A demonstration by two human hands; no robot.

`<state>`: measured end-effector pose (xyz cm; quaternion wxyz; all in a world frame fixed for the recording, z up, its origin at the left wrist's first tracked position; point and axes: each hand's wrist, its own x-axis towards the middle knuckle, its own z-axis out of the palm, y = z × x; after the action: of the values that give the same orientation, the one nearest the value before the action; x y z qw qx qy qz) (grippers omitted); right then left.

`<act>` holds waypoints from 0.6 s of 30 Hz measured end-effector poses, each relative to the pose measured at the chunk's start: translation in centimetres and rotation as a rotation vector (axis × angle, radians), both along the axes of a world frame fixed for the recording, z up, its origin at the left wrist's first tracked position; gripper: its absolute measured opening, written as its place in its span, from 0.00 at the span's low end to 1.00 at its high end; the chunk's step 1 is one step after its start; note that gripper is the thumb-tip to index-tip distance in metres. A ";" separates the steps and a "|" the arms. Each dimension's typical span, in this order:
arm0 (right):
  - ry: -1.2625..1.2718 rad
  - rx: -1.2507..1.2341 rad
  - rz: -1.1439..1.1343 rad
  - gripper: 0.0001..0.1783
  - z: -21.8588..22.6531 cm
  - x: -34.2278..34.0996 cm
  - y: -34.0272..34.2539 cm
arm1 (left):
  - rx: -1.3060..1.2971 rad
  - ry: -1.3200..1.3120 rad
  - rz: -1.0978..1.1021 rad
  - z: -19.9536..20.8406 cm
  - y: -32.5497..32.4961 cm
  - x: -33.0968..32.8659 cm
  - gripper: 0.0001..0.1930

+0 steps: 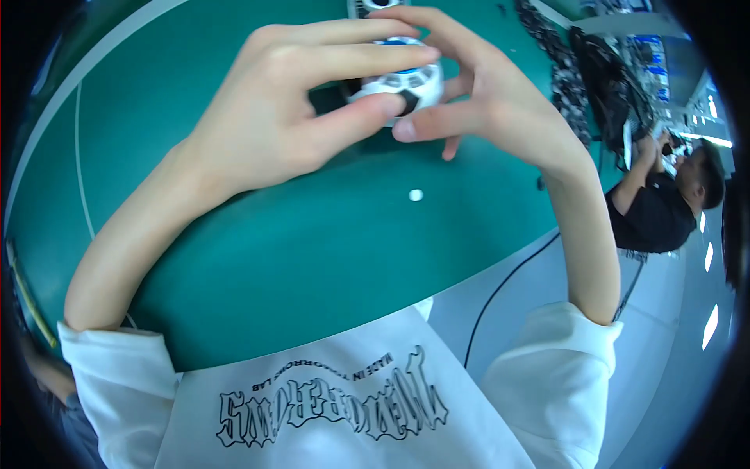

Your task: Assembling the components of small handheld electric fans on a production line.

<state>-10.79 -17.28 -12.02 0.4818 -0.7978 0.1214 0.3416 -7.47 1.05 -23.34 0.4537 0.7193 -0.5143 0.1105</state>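
Between both hands, at the top middle of the head view, is a round white device [426, 94] with a blue centre, grey segments round it and a dark patch on its near side. My left hand [305, 94] grips it from the left, its fingers across the top and its thumb on the near side. From the right, my right hand [484, 94] curls round the same device, its thumb tip at the lower edge and other fingers behind. Part of the device is hidden by the fingers. A small white disc [416, 195] lies on the green table closer to me.
The green table [273, 273] spreads under my arms. Just beyond my hands stands a grey and black object [376, 6], partly cut off. Black bags [605, 86] lie at the right edge. A black cable [500, 289] hangs below the table, and another person [664, 195] is at the right.
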 end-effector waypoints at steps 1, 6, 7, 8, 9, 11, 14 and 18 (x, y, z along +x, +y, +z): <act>-0.230 -0.046 0.052 0.40 -1.1 -1.0 -2.5 | 0.050 -0.083 0.049 0.4 0.3 -0.4 0.23; -0.911 -0.649 0.141 0.21 -1.1 -5.3 -16.7 | 0.165 -0.134 0.034 2.0 0.9 -1.0 0.22; -0.892 -0.805 0.144 0.18 -1.1 -6.0 -18.5 | 0.194 -0.125 0.018 2.2 1.2 -1.1 0.22; -0.886 -0.811 0.137 0.18 -1.9 -6.8 -19.1 | 0.227 -0.115 -0.006 2.4 1.3 -1.0 0.22; -0.871 -0.814 0.174 0.17 -2.3 -7.3 -19.9 | 0.252 -0.109 -0.013 2.4 1.0 -0.8 0.22; -0.845 -0.804 0.240 0.14 -3.3 -8.2 -21.2 | 0.285 -0.109 -0.012 2.9 1.6 -0.6 0.22; -0.923 -0.837 0.287 0.11 -5.3 -6.8 -21.2 | 0.317 0.149 -0.246 4.1 4.0 0.1 0.23; -0.914 -0.835 0.251 0.09 -6.6 -6.9 -20.9 | 0.334 -0.043 -0.099 3.4 2.6 -4.1 0.25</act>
<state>-17.74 -38.17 -18.58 0.0890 -0.9921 -0.0681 -0.0560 -11.61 3.65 -19.91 0.3218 0.7559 -0.5700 0.0166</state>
